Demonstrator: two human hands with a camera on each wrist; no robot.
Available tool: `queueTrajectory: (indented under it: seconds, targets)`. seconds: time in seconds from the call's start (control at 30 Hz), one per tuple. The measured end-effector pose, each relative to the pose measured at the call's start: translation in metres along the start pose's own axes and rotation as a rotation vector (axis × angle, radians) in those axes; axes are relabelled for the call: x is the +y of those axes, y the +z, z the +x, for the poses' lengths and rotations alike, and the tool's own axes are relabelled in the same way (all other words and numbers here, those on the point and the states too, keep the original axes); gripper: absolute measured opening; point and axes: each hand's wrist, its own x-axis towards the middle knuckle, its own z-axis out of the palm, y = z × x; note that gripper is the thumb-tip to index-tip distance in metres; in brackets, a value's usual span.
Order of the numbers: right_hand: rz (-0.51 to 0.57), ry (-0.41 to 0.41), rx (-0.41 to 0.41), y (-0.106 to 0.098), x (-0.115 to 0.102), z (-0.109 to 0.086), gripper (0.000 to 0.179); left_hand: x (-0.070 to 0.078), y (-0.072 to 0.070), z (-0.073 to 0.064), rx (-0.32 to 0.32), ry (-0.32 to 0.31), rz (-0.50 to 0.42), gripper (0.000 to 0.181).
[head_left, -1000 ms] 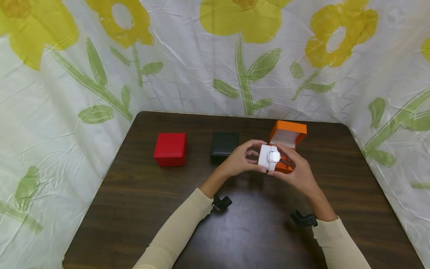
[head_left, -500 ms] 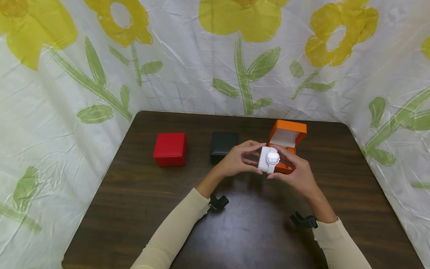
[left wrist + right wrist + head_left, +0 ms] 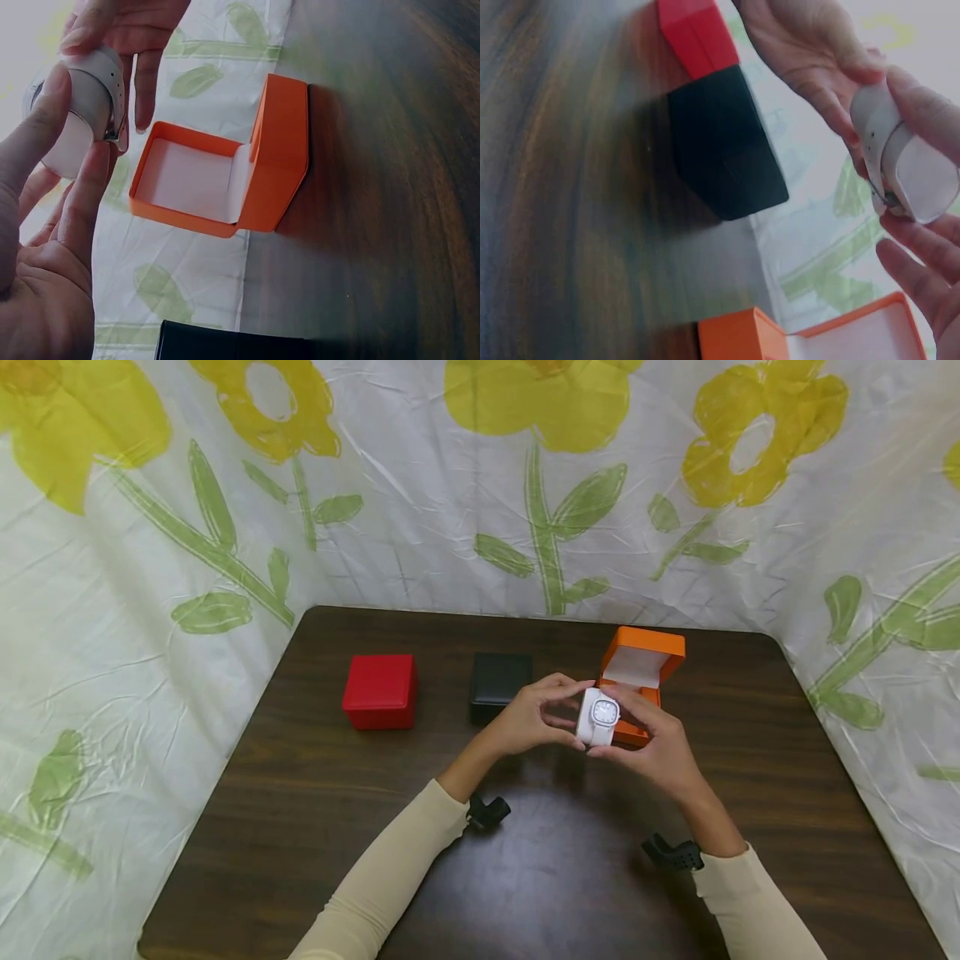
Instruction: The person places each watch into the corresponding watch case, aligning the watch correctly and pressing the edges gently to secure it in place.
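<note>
Between both hands a white wristwatch, strapped round a white cushion, is held above the table. My left hand pinches the cushion's left end between thumb and fingers. On the other end, my right hand grips with thumb below and fingers above. The watch face points up toward the head camera. Seen in the left wrist view, the strap's buckle lies at the back of the cushion. Just behind the right hand stands an orange watch box with its lid raised, partly hidden by that hand.
A closed black box stands behind the left hand. Farther left is a closed red box. All the boxes rest on a dark wooden table, backed by a flower-patterned white cloth.
The watch and cushion have shifted slightly left and turned a little, so the dial reads more clearly. My right hand has moved slightly left, and my left hand has moved little.
</note>
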Motion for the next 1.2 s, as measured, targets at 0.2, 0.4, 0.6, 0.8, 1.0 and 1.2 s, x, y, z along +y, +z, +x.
queueTrajectory:
  seconds: [0.2,0.4,0.6,0.8,1.0,1.2]
  targets:
    - [0.085,0.003,0.023,0.001,0.002,-0.001,0.07,-0.003,0.001,-0.002,0.009,-0.006,0.01,0.082]
    - [0.237,0.053,0.037,0.006,0.008,-0.003,0.053,-0.007,0.003,-0.006,0.019,-0.019,0.024,0.081]
    - [0.217,0.056,0.047,0.007,0.022,-0.006,0.055,-0.007,0.004,-0.003,0.007,-0.015,0.032,0.08]
    - [0.195,0.046,0.042,0.006,0.006,-0.001,0.066,-0.006,0.003,-0.001,0.019,0.001,0.019,0.08]
    - [0.125,0.098,0.029,0.007,0.006,-0.006,0.089,-0.005,0.002,-0.001,0.031,0.006,-0.008,0.08]
    - [0.104,0.116,0.04,0.009,0.013,-0.009,0.088,-0.003,0.002,-0.002,0.026,0.011,-0.009,0.08]
